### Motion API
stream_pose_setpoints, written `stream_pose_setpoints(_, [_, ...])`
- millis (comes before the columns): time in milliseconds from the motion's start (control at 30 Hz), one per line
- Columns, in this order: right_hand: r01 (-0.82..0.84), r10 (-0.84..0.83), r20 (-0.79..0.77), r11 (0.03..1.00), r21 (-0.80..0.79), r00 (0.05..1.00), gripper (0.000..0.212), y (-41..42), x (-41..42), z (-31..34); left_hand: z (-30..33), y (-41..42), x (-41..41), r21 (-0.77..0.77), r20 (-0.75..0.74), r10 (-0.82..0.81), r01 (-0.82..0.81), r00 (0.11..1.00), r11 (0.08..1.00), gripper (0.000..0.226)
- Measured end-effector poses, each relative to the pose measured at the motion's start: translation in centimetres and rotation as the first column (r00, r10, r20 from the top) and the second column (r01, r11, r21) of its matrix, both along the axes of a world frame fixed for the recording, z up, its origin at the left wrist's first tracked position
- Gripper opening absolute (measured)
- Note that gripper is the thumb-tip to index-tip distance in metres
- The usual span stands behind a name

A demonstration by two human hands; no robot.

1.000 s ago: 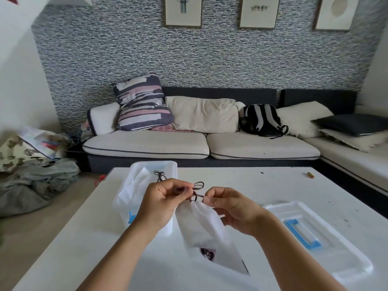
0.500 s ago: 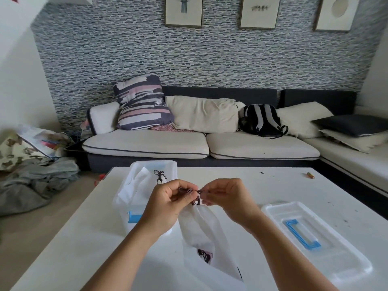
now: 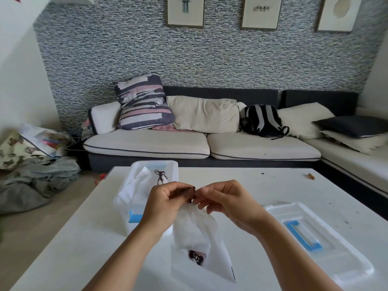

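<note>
A white fabric pouch (image 3: 196, 234) with a small dark and pink print hangs over the white table (image 3: 262, 185), its neck gathered at the top. My left hand (image 3: 165, 204) and my right hand (image 3: 227, 201) meet above it, and each pinches the dark drawstring (image 3: 192, 193) at the neck. Most of the cord is hidden between my fingertips. Behind my left hand stands an open clear plastic box (image 3: 151, 171) with blue clips, holding white pouches, one tied with a dark bow (image 3: 160, 176).
The box's clear lid (image 3: 319, 234) with a blue handle lies on the table to the right. A small brown item (image 3: 311, 176) lies near the table's far right edge. Beyond the table is a sofa (image 3: 201, 143) with cushions and a backpack (image 3: 262, 120). Clothes lie on the floor at left.
The loops of the drawstring that stood out between my hands a second ago are now drawn in, and my fingertips have come together at the pouch's neck.
</note>
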State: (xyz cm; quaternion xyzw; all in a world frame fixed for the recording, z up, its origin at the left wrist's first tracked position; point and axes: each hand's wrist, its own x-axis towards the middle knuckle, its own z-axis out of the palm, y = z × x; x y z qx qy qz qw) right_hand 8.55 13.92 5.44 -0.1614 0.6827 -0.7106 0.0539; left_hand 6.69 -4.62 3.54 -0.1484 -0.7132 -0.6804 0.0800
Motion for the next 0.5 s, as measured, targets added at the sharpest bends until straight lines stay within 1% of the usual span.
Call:
stream_pose_setpoints(133, [0.062,-0.063,0.010,0.996,0.058,0.998,0.014,-0.4,-0.2,-0.5,-0.1,0.1,0.1,0.026,0.041,-0.042,0.041,0.998,0.999,0.009])
stream_pose_setpoints(233, [0.119,-0.123,0.044,0.990,0.079,0.991,0.004,-0.9,-0.1,-0.4,-0.1,0.1,0.1,0.021,0.048,-0.043,0.042,0.998,0.999,0.016])
stream_pose_setpoints(333, [0.184,-0.190,0.080,0.980,0.075,0.979,0.019,-1.2,-0.2,-0.3,-0.1,0.2,0.1,0.010,0.036,-0.040,0.040,0.999,0.999,0.018])
stream_pose_setpoints(367, [0.201,-0.207,0.064,0.975,0.098,0.976,0.021,-1.2,-0.2,-0.3,-0.1,0.2,0.0,0.003,0.030,-0.044,0.044,0.999,0.999,0.018])
stream_pose_setpoints(433, [0.228,-0.231,-0.009,0.953,0.199,0.973,0.022,-1.2,-0.2,-0.4,-0.1,0.1,0.1,0.009,0.026,-0.057,0.057,0.998,0.998,0.017])
stream_pose_setpoints(500, [0.262,-0.247,-0.088,0.921,0.289,0.965,0.015,-1.2,-0.1,-0.4,0.0,0.0,0.1,0.035,0.042,-0.068,0.066,0.997,0.997,0.017])
